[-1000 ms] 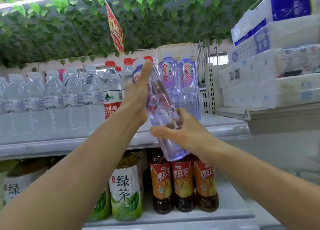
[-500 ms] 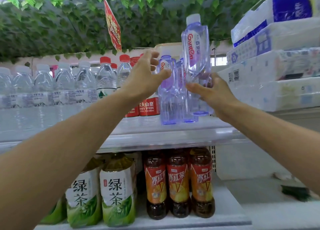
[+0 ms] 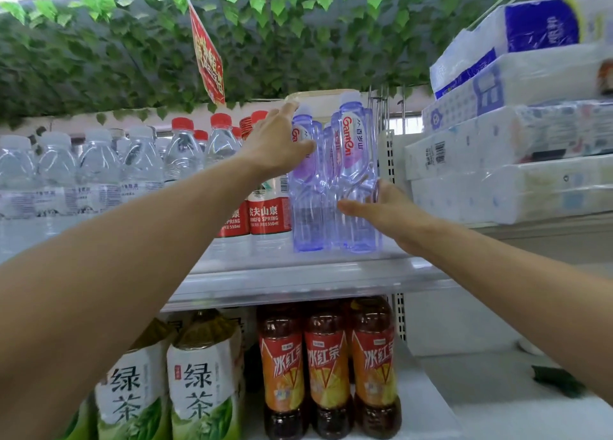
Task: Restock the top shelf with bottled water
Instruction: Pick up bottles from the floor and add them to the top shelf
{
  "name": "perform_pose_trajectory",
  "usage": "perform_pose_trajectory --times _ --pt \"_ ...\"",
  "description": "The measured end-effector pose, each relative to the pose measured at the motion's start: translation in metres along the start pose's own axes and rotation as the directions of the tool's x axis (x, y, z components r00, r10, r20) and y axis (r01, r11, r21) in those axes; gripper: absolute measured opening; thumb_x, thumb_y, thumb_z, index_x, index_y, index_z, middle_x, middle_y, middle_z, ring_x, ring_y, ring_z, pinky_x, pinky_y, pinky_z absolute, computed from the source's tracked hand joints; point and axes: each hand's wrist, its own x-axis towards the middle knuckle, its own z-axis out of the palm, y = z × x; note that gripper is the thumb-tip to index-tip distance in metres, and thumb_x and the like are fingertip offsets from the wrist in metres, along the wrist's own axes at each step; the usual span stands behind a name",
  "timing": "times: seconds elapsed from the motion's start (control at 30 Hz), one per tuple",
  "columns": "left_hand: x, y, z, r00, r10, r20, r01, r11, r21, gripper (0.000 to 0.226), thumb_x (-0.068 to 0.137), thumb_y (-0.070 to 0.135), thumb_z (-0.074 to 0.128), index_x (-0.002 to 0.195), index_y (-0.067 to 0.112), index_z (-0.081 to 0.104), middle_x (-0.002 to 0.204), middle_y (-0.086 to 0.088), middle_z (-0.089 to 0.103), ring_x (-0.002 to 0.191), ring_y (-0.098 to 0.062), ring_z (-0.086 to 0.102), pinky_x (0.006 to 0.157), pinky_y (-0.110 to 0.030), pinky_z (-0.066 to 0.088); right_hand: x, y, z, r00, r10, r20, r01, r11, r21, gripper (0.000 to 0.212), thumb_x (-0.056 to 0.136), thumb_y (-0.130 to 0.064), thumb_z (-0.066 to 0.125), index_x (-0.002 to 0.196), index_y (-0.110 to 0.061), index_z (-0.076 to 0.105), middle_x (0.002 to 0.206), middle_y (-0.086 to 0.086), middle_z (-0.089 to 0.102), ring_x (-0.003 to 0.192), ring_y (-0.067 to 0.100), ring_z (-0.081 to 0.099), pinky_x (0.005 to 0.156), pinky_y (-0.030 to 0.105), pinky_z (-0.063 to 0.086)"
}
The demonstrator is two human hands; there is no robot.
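Head view looks up at a shop's top shelf, a pale metal ledge with a clear front lip, under a ceiling hung with green leaves and a red sign; clear water bottles with white caps fill the left of the ledge, red-capped bottles stand beside them, and purple-tinted water bottles stand upright at the right end, close to the front edge; the left hand lies with straight fingers against the upper part of the left purple bottle; the right hand, fingers relaxed and spread, touches the lower side of the right one; packs of tissue paper are stacked on the neighbouring shelf to the right, just beside the purple bottles; below, green tea bottles and red tea bottles line the lower shelf, with bare shelf to their right.
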Motion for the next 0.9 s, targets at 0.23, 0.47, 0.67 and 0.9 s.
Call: perform_pose_trajectory --times 0.23,0.47,0.67,0.9 --pt "0.014 0.005 -0.003 0.999 0.048 -0.012 -0.045 0.983 0.180 0.056 0.098 0.042 0.049 0.148 0.019 0.037 0.122 -0.015 0.062 0.124 -0.032 0.044 0.092 -0.038 0.036 -0.014 0.004 -0.002 0.994 -0.053 -0.096 0.025 0.960 -0.278 0.099 0.076 -0.050 0.079 0.149 -0.009 0.026 0.127 0.006 0.052 0.115 0.022 0.053 0.092 0.033 0.044" --pt "0.021 0.007 0.006 0.990 0.144 -0.012 -0.128 0.914 0.386 0.063 0.086 0.054 0.065 0.136 0.021 0.045 0.124 -0.006 0.063 0.116 -0.028 0.055 0.107 -0.041 0.029 -0.010 0.005 -0.003 0.992 -0.071 -0.101 0.034 0.944 -0.328 0.090 0.073 -0.052 0.081 0.141 -0.010 0.041 0.131 0.005 0.058 0.115 0.023 0.057 0.088 0.032 0.044" --pt "0.017 0.021 0.013 0.994 0.106 -0.022 -0.082 0.866 0.494 0.068 0.086 0.053 0.066 0.140 0.020 0.040 0.131 -0.013 0.054 0.118 -0.030 0.052 0.105 -0.041 0.033 -0.010 0.009 -0.002 0.990 -0.084 -0.113 0.044 0.947 -0.317 0.088 0.073 -0.053 0.080 0.140 -0.012 0.042 0.131 0.004 0.058 0.116 0.023 0.057 0.093 0.034 0.047" --pt "0.020 0.029 0.009 0.996 0.040 -0.074 -0.018 0.958 0.286 0.057 0.085 0.023 0.071 0.139 0.021 0.052 0.130 -0.005 0.062 0.118 -0.023 0.056 0.090 -0.030 0.037 -0.012 0.011 -0.002 0.992 -0.078 -0.103 0.045 0.955 -0.295 0.082 0.073 -0.054 0.079 0.138 -0.016 0.046 0.124 0.001 0.062 0.109 0.021 0.060 0.094 0.037 0.049"
